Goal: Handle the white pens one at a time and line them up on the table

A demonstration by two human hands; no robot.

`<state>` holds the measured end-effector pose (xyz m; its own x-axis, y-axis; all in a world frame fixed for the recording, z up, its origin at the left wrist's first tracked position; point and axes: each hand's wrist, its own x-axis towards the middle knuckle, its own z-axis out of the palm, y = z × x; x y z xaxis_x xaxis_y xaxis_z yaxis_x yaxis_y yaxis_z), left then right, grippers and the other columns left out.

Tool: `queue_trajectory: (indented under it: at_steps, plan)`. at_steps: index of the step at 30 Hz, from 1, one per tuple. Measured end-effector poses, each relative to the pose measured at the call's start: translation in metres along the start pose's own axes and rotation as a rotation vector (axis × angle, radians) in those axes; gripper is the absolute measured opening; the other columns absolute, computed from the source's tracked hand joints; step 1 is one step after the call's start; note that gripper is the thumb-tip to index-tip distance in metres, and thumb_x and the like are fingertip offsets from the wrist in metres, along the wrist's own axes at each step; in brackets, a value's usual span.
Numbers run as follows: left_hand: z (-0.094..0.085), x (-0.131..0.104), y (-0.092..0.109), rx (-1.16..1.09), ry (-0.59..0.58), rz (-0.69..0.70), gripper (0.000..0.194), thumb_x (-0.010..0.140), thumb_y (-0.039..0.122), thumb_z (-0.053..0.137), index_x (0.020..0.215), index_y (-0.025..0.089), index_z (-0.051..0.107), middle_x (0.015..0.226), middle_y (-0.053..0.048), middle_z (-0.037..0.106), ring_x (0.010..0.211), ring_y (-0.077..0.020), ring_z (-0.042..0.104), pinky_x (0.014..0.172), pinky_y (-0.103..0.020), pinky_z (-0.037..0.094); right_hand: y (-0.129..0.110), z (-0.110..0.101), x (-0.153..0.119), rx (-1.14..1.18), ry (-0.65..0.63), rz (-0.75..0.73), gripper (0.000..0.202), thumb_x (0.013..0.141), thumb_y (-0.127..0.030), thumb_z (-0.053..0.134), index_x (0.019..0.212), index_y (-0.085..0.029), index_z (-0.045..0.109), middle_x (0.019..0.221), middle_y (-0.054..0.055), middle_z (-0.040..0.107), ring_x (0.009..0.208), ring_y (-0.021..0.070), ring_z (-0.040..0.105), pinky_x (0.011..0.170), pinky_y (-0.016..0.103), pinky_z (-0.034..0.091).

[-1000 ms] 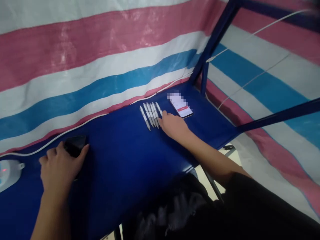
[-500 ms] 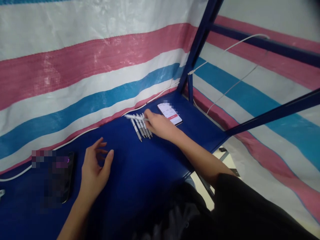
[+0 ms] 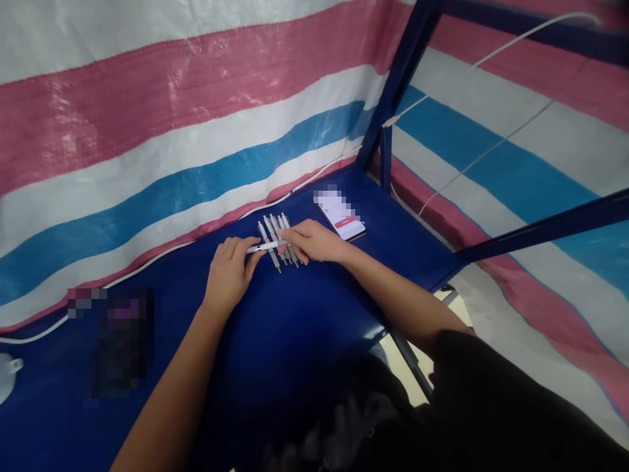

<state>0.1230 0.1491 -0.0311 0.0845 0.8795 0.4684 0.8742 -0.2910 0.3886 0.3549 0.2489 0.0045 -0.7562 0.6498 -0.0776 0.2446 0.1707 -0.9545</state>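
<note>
A white pen is held level between my two hands, above the blue surface. My left hand pinches its left end between thumb and fingers. The fingers of my right hand close on its right end. Just behind and beneath the pen lies a row of several white and grey pens, side by side and slanting. My right hand partly covers the row's right side.
A phone with a lit screen lies beyond my right hand. A dark, blurred-out object is at the left. A white cable runs along the striped sheet. Blue frame bars stand at the right. A white item shows at the left edge.
My left hand has moved right and up and has taken hold of the pen's left end. My right hand still holds the pen, now lower over the row. The view has shifted slightly.
</note>
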Motion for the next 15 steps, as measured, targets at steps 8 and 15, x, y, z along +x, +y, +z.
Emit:
queue_trajectory:
  at_steps: [8, 15]
  plan:
    - [-0.005, 0.018, -0.001, -0.257, -0.144, 0.04, 0.037, 0.112, 0.046, 0.051, 0.104, 0.02, 0.077, 0.087, -0.006, 0.074, 0.078, -0.0223, 0.065, 0.077, -0.035, 0.052, -0.002, -0.005, -0.01, -0.142, 0.022, -0.067, 0.043, 0.114, -0.051, 0.048, 0.089, -0.019, 0.064, 0.059, -0.004, 0.061, 0.045, 0.0097, 0.05, 0.053, 0.025, 0.041]
    - [-0.008, 0.016, -0.002, -0.443, -0.244, -0.088, 0.033, 0.109, 0.045, 0.06, 0.102, 0.02, 0.08, 0.074, 0.001, 0.071, 0.061, -0.0143, 0.058, 0.061, -0.028, 0.043, -0.002, -0.021, -0.009, -0.421, -0.013, -0.256, 0.026, 0.112, -0.043, 0.054, 0.116, -0.019, 0.064, 0.104, 0.007, 0.072, 0.092, 0.0199, 0.066, 0.086, 0.033, 0.048]
